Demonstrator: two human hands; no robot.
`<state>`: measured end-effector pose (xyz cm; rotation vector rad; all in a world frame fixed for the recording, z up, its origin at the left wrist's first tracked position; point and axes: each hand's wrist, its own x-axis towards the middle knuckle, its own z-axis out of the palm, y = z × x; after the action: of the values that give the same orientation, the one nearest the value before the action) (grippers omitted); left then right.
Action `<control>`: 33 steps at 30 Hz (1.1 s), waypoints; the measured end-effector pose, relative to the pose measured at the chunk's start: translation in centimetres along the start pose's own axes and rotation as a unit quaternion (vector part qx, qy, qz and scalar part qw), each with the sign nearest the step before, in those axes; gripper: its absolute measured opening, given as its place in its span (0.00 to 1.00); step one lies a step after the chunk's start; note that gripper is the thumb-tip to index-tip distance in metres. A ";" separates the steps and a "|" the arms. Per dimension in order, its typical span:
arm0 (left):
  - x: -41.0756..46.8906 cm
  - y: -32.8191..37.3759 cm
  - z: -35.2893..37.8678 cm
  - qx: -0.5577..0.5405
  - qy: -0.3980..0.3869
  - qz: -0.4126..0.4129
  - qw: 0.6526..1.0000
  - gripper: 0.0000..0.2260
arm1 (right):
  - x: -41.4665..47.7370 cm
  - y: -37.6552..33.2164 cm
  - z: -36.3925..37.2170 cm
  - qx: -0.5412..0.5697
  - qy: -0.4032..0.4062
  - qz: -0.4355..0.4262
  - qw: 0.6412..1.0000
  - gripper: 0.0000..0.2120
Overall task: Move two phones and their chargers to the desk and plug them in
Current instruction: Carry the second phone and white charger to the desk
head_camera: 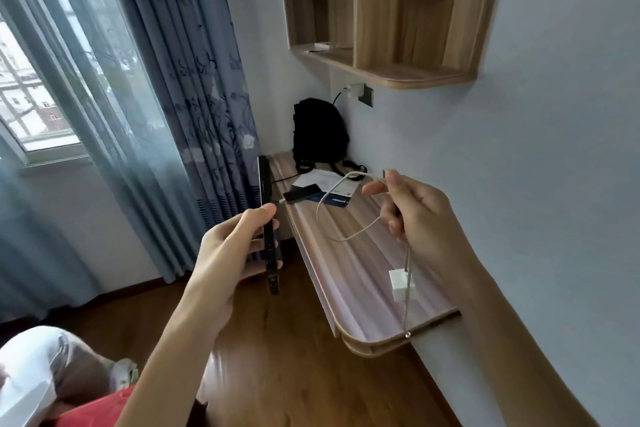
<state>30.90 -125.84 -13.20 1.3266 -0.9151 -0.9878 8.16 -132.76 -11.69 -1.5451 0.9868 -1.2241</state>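
The desk runs along the wall ahead of me, a pale striped wood slab with a rounded near corner. On its far end a second phone lies flat, dark, with a cable plugged into its near end, just beside some papers and a black backpack propped in the corner. A white plug sits in the wall socket under the wooden shelf unit.

My left hand is up in front of the desk's edge, grip clamped on the black phone — held on edge, upright, thumb on the near side and fingers wrapped behind. It hangs over the floor, not yet over the desk.

My right hand is raised above the desk, grip pinched on the pale charger cable — thumb and forefinger close on it near the connector end. The cable loops out to the left and back under my hand, then drops straight down. The small white charger block dangles from it over the desk's near part, and the cable's tail hangs past the desk edge.

Blue patterned curtains and the window fill the left.
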 end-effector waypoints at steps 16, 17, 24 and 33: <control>26.9 -1.6 -9.8 0.017 -0.075 -0.039 0.996 0.20 | 21.5 5.7 12.3 0.023 0.077 0.065 0.995 0.17; 28.3 -2.0 -9.9 0.014 -0.075 -0.048 0.996 0.21 | 22.4 6.4 12.6 0.017 0.078 0.067 0.995 0.17; 37.6 -5.4 -9.0 0.009 -0.112 -0.082 0.990 0.19 | 29.4 12.4 13.4 0.011 0.081 0.105 0.991 0.17; 48.2 -11.9 -4.1 0.020 -0.157 -0.141 0.977 0.12 | 36.6 23.7 13.0 0.033 0.111 0.199 0.973 0.18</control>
<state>50.25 -169.84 -26.31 1.3822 -1.0033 -1.4364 26.65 -171.68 -26.32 -1.1039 1.3151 -1.1407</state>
